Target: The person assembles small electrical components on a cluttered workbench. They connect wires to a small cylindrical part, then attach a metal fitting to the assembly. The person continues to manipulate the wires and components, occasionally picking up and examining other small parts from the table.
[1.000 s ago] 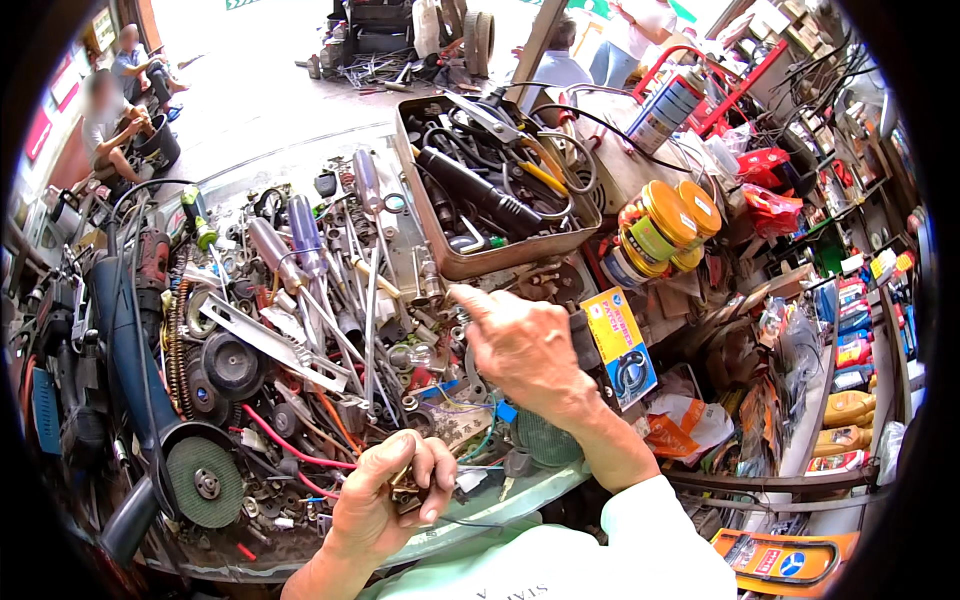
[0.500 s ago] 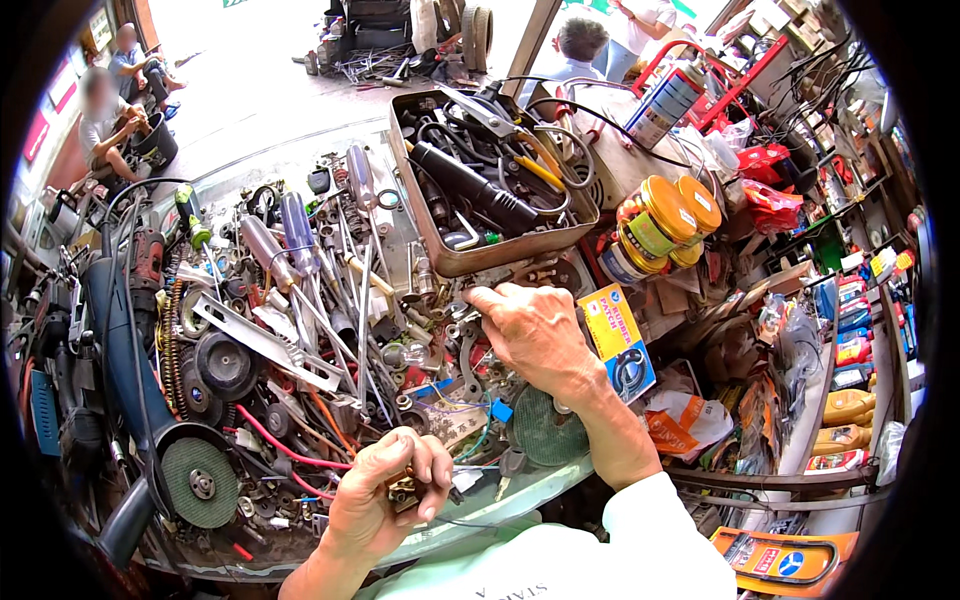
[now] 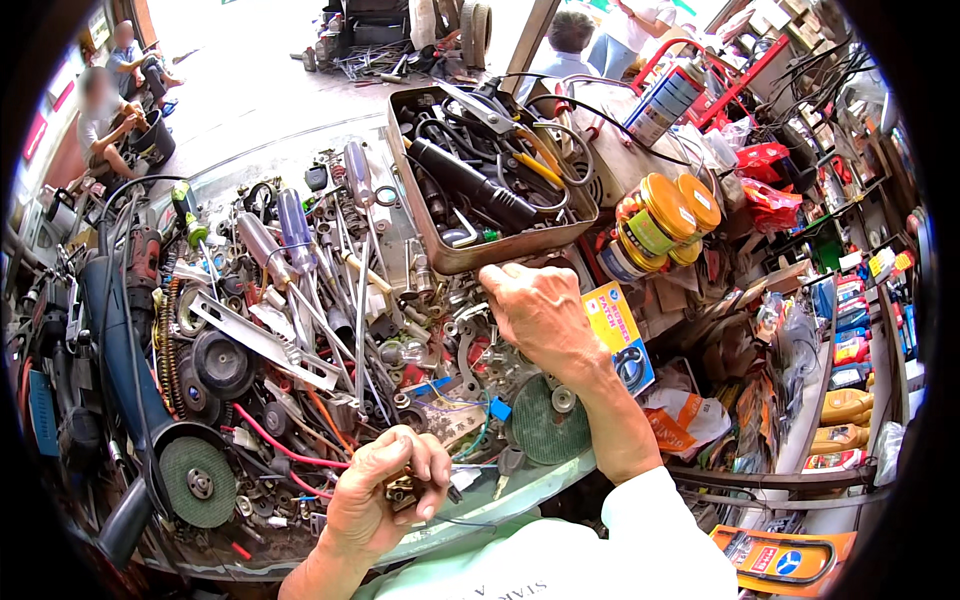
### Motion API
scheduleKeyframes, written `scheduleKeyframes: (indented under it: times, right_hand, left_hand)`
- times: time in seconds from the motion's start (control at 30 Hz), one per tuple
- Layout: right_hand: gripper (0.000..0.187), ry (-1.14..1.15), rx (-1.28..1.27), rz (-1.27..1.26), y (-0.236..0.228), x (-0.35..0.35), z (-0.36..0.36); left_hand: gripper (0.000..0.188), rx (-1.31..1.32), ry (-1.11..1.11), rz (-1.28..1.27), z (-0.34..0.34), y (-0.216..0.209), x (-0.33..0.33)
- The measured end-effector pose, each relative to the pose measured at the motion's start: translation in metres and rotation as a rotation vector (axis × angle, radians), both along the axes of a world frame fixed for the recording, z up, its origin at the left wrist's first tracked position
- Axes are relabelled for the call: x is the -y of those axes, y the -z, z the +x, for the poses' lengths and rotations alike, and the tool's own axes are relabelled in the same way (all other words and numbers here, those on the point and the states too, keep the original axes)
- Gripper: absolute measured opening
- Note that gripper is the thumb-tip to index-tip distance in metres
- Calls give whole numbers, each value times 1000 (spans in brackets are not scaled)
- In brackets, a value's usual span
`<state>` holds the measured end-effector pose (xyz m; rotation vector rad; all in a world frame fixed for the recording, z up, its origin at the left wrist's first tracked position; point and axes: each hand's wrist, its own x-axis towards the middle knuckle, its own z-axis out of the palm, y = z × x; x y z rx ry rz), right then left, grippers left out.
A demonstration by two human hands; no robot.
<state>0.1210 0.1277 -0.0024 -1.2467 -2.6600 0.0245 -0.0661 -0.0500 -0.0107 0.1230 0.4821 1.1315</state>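
My left hand, low in the middle, is closed around a small brass-coloured metal part. A dark tip and a thin dark wire show beside its fingers; most of the part is hidden by them. My right hand reaches over the heaped small metal parts, just below the near corner of a metal box of tools. Its fingers curl down and together, and anything in them is out of sight. Close to that wrist are a yellow and blue patch box and a green grinding disc.
Several screwdrivers and long rods lie across the heap. An angle grinder rests at the left. Lidded jars and a spray can stand at the right. Glass edges the table. People sit beyond, at the far left.
My right hand has shifted slightly right and up; its index finger, stretched out before, is now curled in. My left hand stays nearly in place, still holding the small part.
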Motion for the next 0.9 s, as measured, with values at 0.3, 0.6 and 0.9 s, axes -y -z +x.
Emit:
scheduleKeyframes:
  times: [0.3, 0.6, 0.9]
  right_hand:
    - [8, 116, -64, 240, 12, -9, 5]
    - [7, 199, -298, 184, 5, -7, 14]
    - [22, 272, -113, -129, -14, 4, 27]
  left_hand:
    - [34, -3, -5, 4, 0, -1, 0]
    - [33, -2, -1, -1, 0, 0, 0]
    - [32, 1, -11, -13, 1, 1, 1]
